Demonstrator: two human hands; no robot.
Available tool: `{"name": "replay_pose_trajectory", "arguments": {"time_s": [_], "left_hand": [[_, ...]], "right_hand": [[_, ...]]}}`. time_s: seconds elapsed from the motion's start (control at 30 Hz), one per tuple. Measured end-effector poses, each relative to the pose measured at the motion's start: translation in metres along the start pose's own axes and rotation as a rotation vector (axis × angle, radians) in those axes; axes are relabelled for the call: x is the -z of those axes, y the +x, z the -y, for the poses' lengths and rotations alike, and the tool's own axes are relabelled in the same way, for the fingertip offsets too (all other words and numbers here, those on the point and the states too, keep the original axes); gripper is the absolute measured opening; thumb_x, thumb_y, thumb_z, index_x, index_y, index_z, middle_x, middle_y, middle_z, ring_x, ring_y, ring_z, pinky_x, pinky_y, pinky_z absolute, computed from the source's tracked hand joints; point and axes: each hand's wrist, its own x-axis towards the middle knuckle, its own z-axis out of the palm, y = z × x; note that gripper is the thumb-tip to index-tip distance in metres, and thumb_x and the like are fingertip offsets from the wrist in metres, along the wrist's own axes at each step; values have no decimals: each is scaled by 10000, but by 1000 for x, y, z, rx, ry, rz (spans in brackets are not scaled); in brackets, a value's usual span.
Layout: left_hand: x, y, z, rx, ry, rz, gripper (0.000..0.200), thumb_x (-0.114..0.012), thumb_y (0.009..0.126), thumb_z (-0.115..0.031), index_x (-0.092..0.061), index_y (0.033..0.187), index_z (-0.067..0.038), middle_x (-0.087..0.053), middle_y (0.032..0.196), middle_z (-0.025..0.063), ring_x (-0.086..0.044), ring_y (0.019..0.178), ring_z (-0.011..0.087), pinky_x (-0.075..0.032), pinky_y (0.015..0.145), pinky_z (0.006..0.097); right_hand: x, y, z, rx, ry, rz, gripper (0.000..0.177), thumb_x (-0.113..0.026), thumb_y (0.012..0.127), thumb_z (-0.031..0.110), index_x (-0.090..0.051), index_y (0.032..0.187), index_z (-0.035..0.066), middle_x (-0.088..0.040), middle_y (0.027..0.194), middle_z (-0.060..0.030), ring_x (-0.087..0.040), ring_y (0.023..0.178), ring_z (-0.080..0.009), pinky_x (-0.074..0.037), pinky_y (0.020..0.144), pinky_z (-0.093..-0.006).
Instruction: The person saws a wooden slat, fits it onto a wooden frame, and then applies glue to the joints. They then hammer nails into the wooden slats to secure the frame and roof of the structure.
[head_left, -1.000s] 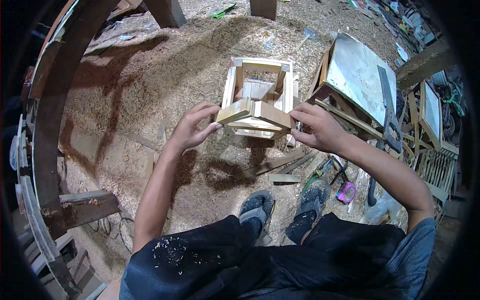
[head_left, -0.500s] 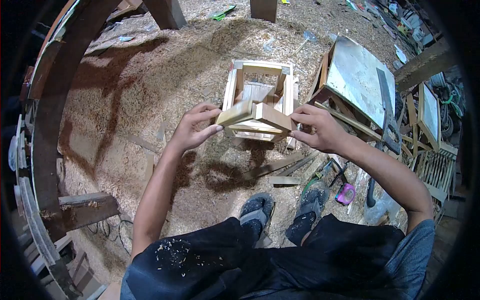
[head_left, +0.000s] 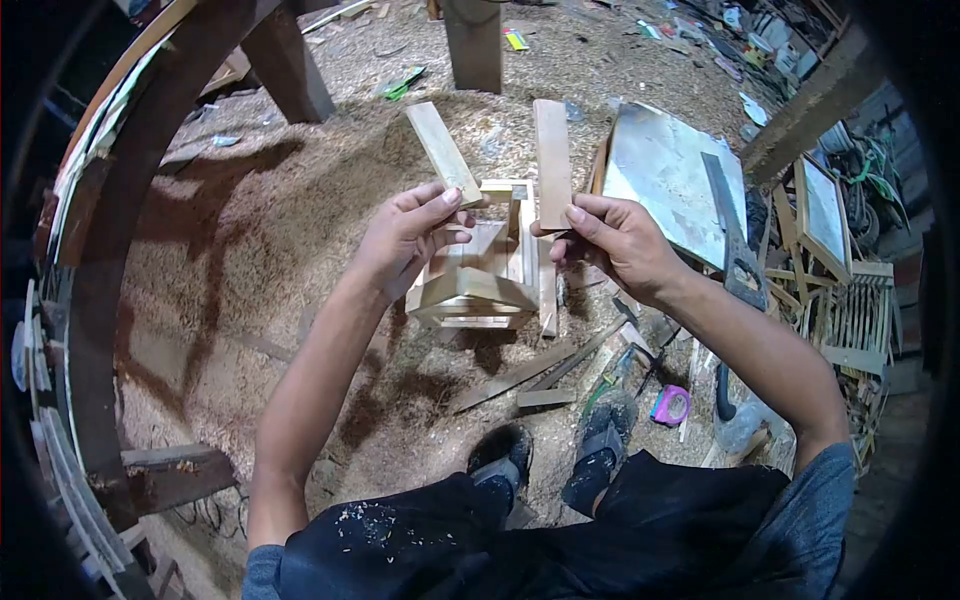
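My left hand (head_left: 420, 235) pinches the lower end of a short pale wooden block (head_left: 440, 150), which leans up and to the left. Upright in my right hand (head_left: 615, 240) is a second flat wooden block (head_left: 552, 160), gripped at its bottom end between thumb and fingers. The two blocks are apart. Below and behind my hands stands a small wooden frame (head_left: 470, 290) with open sides and slats inside. My hands and the blocks hide part of it.
A white-topped panel (head_left: 675, 175) stands at the right with a handsaw (head_left: 735, 230) lying on it. A pink tape measure (head_left: 671, 405) and loose wood strips (head_left: 545, 372) lie near my feet. Wood shavings (head_left: 250, 270) cover the ground. Wooden posts (head_left: 473, 45) rise behind.
The two blocks, held end to end before, are now separated and turned upright, one in each hand. The camera view has shifted, and more of the ground behind shows.
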Motion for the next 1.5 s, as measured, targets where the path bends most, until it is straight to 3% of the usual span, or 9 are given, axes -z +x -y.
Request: {"name": "replay_pose_trajectory", "arguments": {"time_s": [0.2,0.4,0.5,0.67,0.93,1.0,1.23,1.33,1.5], "left_hand": [[-35,27,6,69,0,88,273,-612,976,-175,-590,1164,22,-694,1010,102,-669,815,130,-585,767,280],[-95,93,16,160,842,124,349,-759,867,-371,-681,933,-38,-631,785,-13,-553,669,76,-447,652,243],[-122,134,31,113,1169,205,398,-781,827,-411,-699,884,-25,-640,735,14,-576,651,108,-464,618,282],[-159,182,79,58,1448,253,508,-795,708,-445,-725,754,56,-704,737,195,-696,665,273,-553,657,378],[-173,189,122,-110,1571,284,541,-814,738,-483,-648,849,19,-691,737,155,-678,670,272,-523,637,389],[-165,192,120,-203,1527,466,460,-806,787,-394,-614,861,18,-689,766,145,-678,693,257,-516,627,383],[-147,209,105,-166,1319,688,414,-817,795,-191,-586,1073,12,-649,803,102,-648,722,181,-542,672,340],[-142,220,111,-185,1300,696,603,-854,754,-218,-533,1224,-16,-641,919,109,-638,770,176,-541,708,337],[-144,217,113,-234,1337,637,719,-880,716,-318,-516,1280,-59,-649,1011,106,-639,846,195,-532,758,340]], "right_hand": [[19,-17,5,61,-118,-148,279,-523,1034,200,-624,1084,-55,-691,891,-97,-679,795,-124,-574,741,-258],[102,-24,-14,148,-296,-531,239,-596,979,177,-637,990,-58,-691,842,-94,-698,802,-150,-551,647,-279],[142,-43,-15,147,-957,-773,274,-673,860,181,-618,949,-72,-672,730,-186,-705,740,-301,-546,728,-434],[153,-54,-21,-11,-1310,-758,189,-620,875,122,-577,961,-41,-658,907,-253,-667,837,-424,-533,742,-498],[156,-55,-57,121,-1351,-691,146,-570,908,83,-584,990,-37,-589,951,-229,-625,923,-427,-518,831,-491],[163,-59,-61,152,-1275,-690,136,-587,913,98,-598,984,-18,-577,974,-220,-610,926,-410,-502,828,-481],[175,-52,-73,388,-1110,-783,266,-689,884,140,-617,1101,3,-530,874,-108,-517,712,-211,-457,686,-346],[175,-52,-67,217,-1058,-738,290,-661,916,187,-607,1124,-8,-563,1005,-179,-611,886,-336,-493,794,-417],[181,-56,-69,272,-996,-707,266,-677,910,175,-632,1087,-18,-573,968,-161,-613,845,-308,-496,756,-391]]}}
